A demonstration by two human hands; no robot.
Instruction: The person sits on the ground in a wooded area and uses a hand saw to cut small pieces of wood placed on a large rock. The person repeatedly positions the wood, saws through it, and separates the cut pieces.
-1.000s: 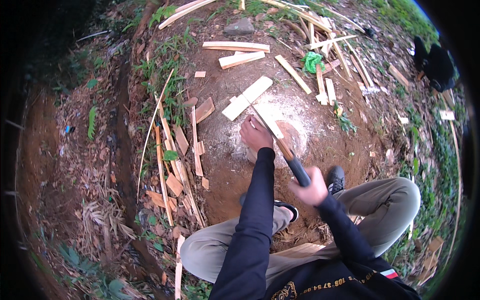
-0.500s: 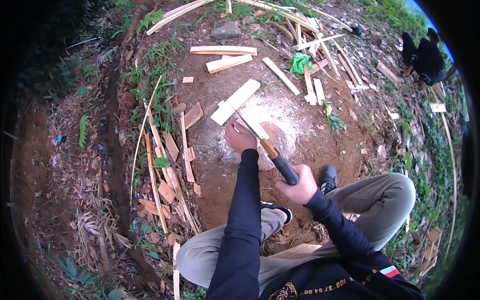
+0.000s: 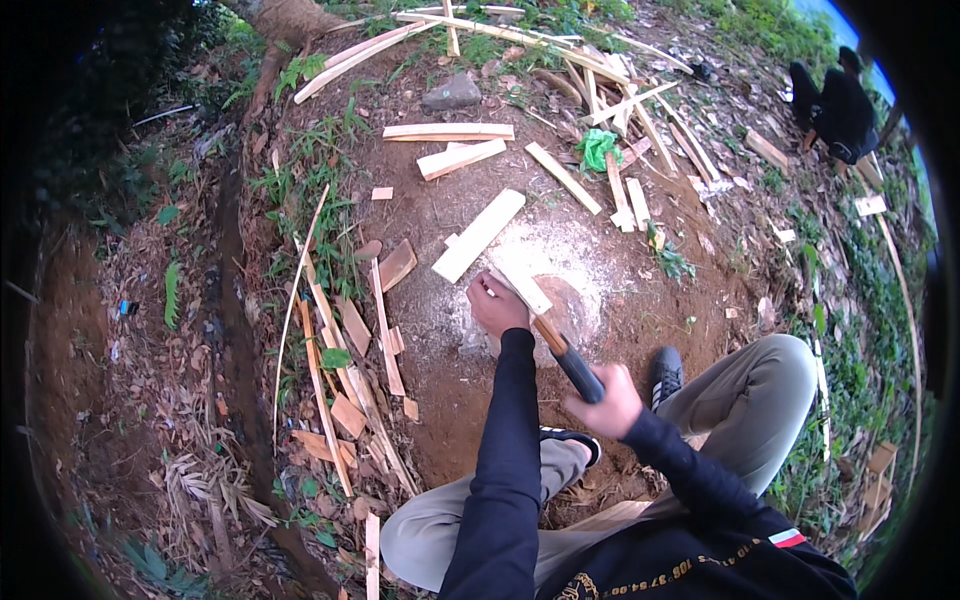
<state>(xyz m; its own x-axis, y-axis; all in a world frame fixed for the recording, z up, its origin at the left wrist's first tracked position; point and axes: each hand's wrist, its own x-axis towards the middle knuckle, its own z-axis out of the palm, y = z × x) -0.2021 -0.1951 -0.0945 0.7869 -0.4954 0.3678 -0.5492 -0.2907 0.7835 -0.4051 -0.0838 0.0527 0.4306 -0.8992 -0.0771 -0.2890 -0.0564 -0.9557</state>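
My right hand (image 3: 607, 402) is wrapped round the dark grip of a machete (image 3: 568, 362), with a brown wooden section ahead of the grip. Its blade is hard to make out against the pale wood. Beside it, a short pale piece of wood (image 3: 522, 286) lies slanted over a round chopping stump (image 3: 575, 300). My left hand (image 3: 497, 306) is closed at the near-left side of this piece, fingers curled on its edge. Just beyond my left hand, a wider pale board (image 3: 480, 237) rests on the dusty ground, a small chip by its left edge.
Cut boards (image 3: 462, 158) and a grey stone (image 3: 451, 92) lie farther out. A pile of strips (image 3: 625, 105) and a green plastic bag (image 3: 597, 149) are at the far right. More offcuts (image 3: 345, 350) line the left. Another person (image 3: 845, 110) crouches at the upper right.
The whole view has shifted slightly. The machete's dark blade, which showed plainly reaching toward the wide board, is now hard to see beside the short piece. Both hands keep their holds.
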